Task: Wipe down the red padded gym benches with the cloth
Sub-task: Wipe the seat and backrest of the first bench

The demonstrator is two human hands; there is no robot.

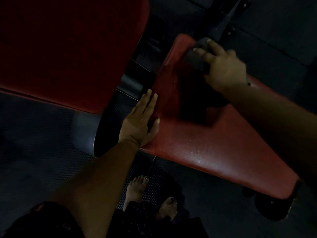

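The wide red pad point(68, 48) at the far left lies in deep shade with no hand or cloth on it. Whether it has been wiped cannot be told in this light, so it is best counted as work left to do. Below it is the dark dimpled floor mat point(42, 143).

The left hand point(139, 123) is released and flat. Its fingers are straight and lie along the near side edge of the narrow red bench point(214, 152), and the thumb is spread onto the top of the padding. It grasps nothing. The forearm reaches up from the lower left, and the pose reads as bracing the body, or steadying the bench, during the wipe.

The narrow red bench runs from the upper middle down to the lower right. Its near stretch shows a faint sheen, which may be damp from wiping or only reflected light. If it is damp, most of this bench is done and the far end is in hand.

The cloth point(195, 55), a dark grey wad, sits on the bench's far end close to the rounded corner. The right hand point(224, 69) grasps it from above, fingers curled over the wad and pressing it onto the padding. That forearm crosses the bench from the right edge of the view. The wrist is low, which suits a stroke along the pad.
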